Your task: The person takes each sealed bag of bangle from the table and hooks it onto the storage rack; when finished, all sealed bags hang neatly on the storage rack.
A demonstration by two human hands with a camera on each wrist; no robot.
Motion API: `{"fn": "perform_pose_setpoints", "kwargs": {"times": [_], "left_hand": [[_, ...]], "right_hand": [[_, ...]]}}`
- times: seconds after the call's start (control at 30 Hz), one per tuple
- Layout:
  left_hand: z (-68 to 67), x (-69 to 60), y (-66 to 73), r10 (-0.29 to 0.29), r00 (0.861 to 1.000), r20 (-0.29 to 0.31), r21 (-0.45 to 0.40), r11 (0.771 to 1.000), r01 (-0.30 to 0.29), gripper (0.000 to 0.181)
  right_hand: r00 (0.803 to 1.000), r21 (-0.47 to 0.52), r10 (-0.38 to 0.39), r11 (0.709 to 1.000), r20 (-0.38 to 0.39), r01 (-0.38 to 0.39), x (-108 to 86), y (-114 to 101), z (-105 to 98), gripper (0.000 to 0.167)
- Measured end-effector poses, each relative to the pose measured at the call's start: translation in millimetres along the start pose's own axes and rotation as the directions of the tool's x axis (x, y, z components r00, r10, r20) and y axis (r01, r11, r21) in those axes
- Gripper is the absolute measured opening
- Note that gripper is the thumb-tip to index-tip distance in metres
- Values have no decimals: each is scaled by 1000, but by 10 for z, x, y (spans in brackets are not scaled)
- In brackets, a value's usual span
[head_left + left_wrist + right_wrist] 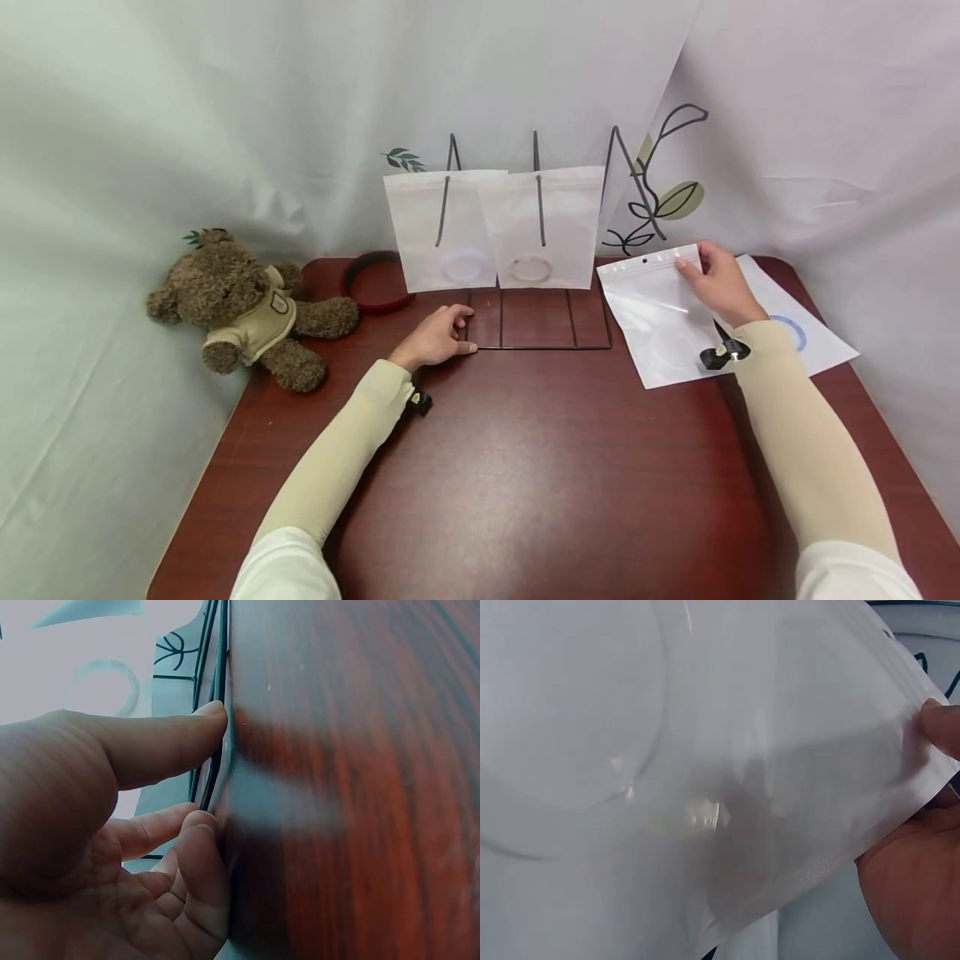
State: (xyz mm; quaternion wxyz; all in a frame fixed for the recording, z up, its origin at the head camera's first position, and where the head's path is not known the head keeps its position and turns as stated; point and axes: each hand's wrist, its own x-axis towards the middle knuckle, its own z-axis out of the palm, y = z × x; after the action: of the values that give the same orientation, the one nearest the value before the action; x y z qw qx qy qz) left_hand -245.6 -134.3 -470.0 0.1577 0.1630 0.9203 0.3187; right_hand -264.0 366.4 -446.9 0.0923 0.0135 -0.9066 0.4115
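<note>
My left hand (438,337) grips the front left corner of a black wire display rack (555,347), its thumb and fingers on either side of the wire (223,652). Two white zip bags hang from the rack's hooks: the left bag (423,217) shows a bluish ring through it, the right bag (573,217) a greyish one. To the right of the rack, my right hand (723,283) pinches the top right corner of another white zip bag (652,312). Through this bag a faint pale ring outline shows. Beneath it lies one more white bag (825,342) with a blue ring.
A brown teddy bear (247,312) in a beige shirt leans at the left by the curtain (97,250). Between bear and rack lies a dark red hoop (381,309). The reddish-brown table (547,475) stretches toward me, with curtains behind and at both sides.
</note>
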Motion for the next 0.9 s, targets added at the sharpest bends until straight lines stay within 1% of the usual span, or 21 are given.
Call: {"fn": "perform_pose_setpoints", "kwargs": {"times": [0.17, 0.3, 0.37, 0.47, 0.6, 0.77, 0.9], "left_hand": [[-5, -7, 7, -3, 1000, 2, -6, 1000, 3, 68], [-9, -12, 5, -2, 1000, 6, -7, 1000, 2, 68], [-11, -12, 2, -1, 1000, 6, -7, 1000, 1, 68], [-13, -10, 1, 3, 1000, 6, -11, 1000, -3, 69], [-16, -7, 4, 8, 1000, 1, -9, 1000, -8, 68], [-13, -7, 6, 9, 1000, 1, -11, 1000, -9, 68], [-4, -6, -1, 10, 1000, 1, -11, 1000, -10, 68]], "right_hand": [[1000, 80, -14, 997, -27, 16, -84, -63, -31, 31], [998, 109, -13, 994, -65, 20, -180, -143, -64, 29], [996, 121, -11, 992, -88, 21, -234, -190, -88, 25], [993, 178, -16, 983, -113, 36, -297, -259, -123, 18], [993, 249, -27, 967, -118, 56, -381, -364, -181, 15], [993, 260, -25, 964, -114, 54, -488, -483, -255, 17], [992, 280, -28, 958, -121, 61, -553, -562, -289, 15]]}}
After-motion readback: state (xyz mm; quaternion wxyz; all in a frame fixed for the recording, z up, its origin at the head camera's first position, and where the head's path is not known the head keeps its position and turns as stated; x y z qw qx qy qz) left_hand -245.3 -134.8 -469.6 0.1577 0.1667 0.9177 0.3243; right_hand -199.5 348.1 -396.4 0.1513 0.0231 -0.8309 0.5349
